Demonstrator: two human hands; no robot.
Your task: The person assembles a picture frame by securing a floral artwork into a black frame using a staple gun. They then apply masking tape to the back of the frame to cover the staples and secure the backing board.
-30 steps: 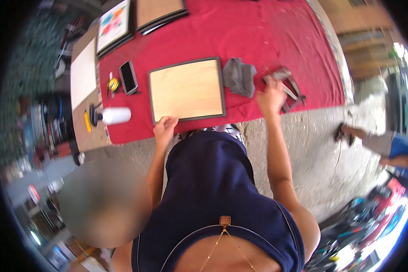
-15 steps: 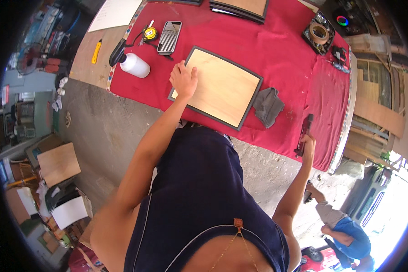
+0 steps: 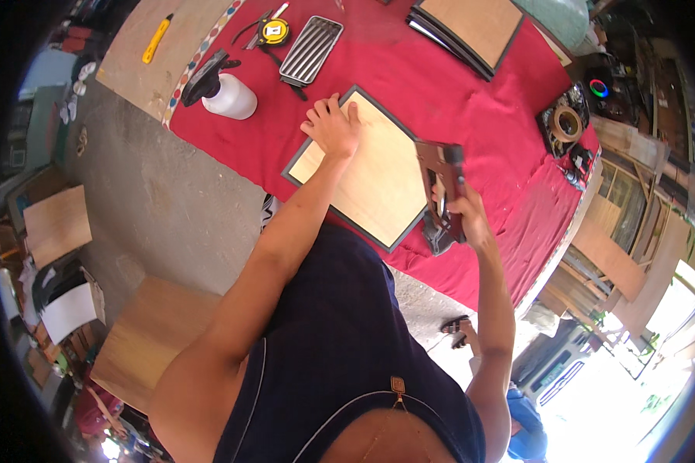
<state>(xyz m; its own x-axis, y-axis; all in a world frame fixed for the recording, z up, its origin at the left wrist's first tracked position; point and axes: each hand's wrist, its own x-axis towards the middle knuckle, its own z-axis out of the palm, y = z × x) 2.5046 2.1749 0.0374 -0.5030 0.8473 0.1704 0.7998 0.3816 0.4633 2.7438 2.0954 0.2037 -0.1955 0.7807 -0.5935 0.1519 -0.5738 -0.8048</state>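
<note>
Cloth (image 3: 517, 181), red, lies under a wood-backed frame (image 3: 382, 174) at the near side. The right hand (image 3: 472, 214), apart from the left, is clamped round a staple gun (image 3: 450, 171) over the frame's right corner. The left hand (image 3: 333, 133) spreads across the far-left edge; too light a press could let the frame slip. The gun hides that corner, any contact there, and part of a grey rag (image 3: 438, 241).

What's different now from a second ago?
The right hand picked up the brown tool and brought it leftward, to the right edge of the framed board. The left hand moved from the board's near-left corner up its left side. The spray bottle and phone stay put.
</note>
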